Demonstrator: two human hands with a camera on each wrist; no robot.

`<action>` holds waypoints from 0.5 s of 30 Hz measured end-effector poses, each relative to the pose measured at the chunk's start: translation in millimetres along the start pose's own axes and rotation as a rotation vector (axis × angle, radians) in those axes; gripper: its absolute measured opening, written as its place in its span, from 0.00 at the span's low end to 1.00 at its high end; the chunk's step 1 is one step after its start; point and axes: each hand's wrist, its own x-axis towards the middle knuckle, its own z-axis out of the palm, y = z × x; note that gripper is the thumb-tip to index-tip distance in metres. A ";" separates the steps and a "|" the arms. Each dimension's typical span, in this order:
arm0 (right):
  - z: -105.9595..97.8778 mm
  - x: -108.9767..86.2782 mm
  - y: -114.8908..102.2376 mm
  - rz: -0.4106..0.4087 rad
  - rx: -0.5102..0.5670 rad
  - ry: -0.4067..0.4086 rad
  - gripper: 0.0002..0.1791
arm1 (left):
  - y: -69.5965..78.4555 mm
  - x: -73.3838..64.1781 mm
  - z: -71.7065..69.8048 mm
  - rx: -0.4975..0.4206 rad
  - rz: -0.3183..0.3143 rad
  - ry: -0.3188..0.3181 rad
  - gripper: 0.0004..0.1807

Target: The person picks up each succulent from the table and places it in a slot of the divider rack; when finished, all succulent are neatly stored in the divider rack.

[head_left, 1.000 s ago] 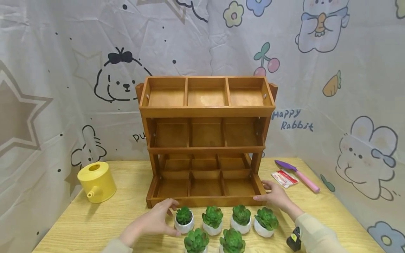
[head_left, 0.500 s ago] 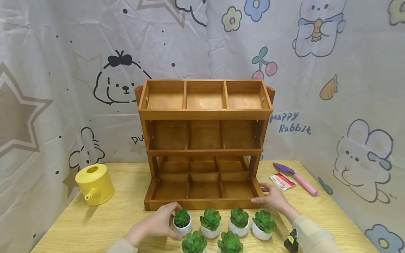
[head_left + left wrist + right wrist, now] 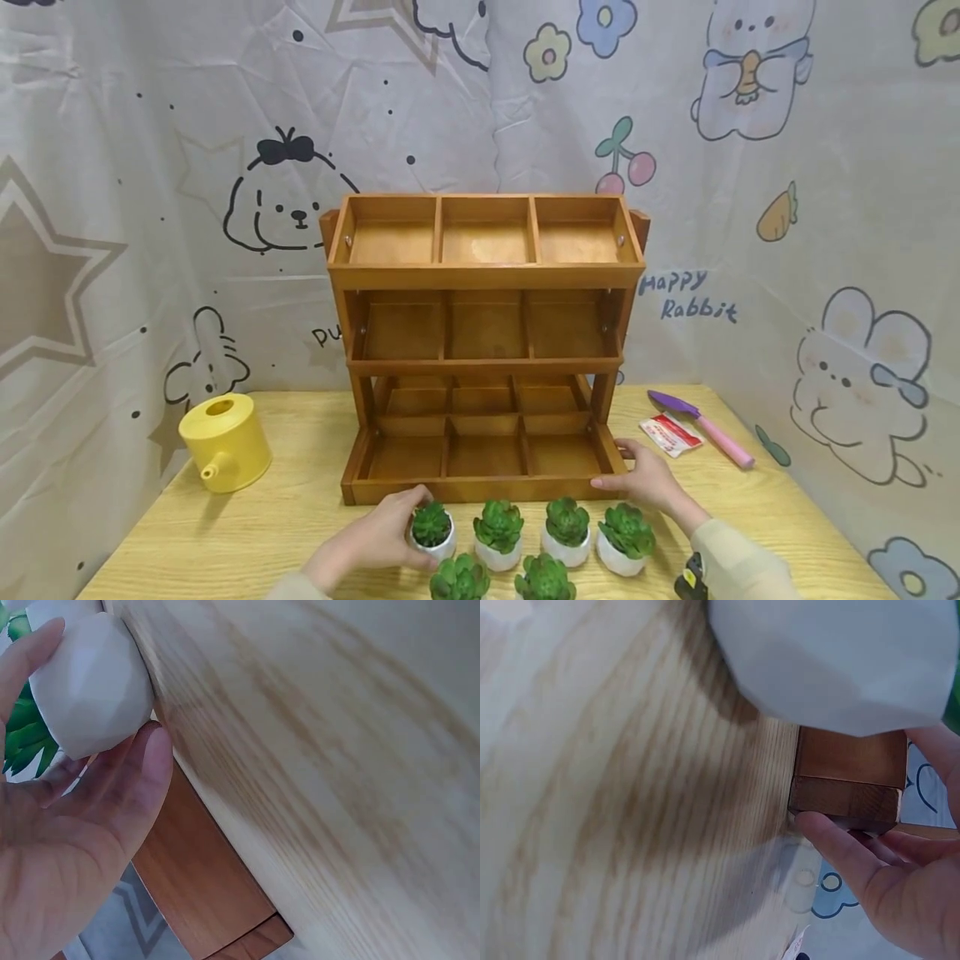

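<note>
My left hand (image 3: 381, 530) is curled round the leftmost potted succulent (image 3: 432, 528), a green rosette in a small white pot. In the left wrist view the thumb lies against the faceted white pot (image 3: 94, 686) and the fingers reach round its other side. My right hand (image 3: 647, 478) grips the front right corner of the brown wooden shelf (image 3: 480, 490), thumb at the front board, fingers along the side. In the right wrist view that shelf corner (image 3: 847, 796) sits between thumb and fingers. The shelf has three tiers of compartments, with nothing in them.
Several more succulents in white pots, such as one at the right (image 3: 624, 540), stand before the shelf. A yellow watering can (image 3: 227, 443) is at the left. A red-and-white packet (image 3: 671, 434) and a purple trowel with a pink handle (image 3: 701, 428) lie right. A small black object (image 3: 692, 577) lies by the right sleeve.
My left hand has closed in around the leftmost pot, its thumb moving toward the pot's front. The right hand stays at the shelf corner. The head view has shifted slightly.
</note>
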 end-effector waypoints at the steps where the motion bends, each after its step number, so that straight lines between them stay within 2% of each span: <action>1: 0.1 -0.2 -0.3 0.003 0.003 -0.002 0.51 | -0.1 -0.3 0.2 -0.004 0.001 0.000 0.30; 8: -0.2 0.7 -0.7 -0.004 0.005 0.004 0.50 | 0.5 -0.4 0.1 -0.034 -0.005 -0.003 0.29; 15: 1.6 2.2 3.1 -0.005 0.011 0.016 0.49 | -1.5 -0.6 1.2 -0.014 -0.009 0.007 0.29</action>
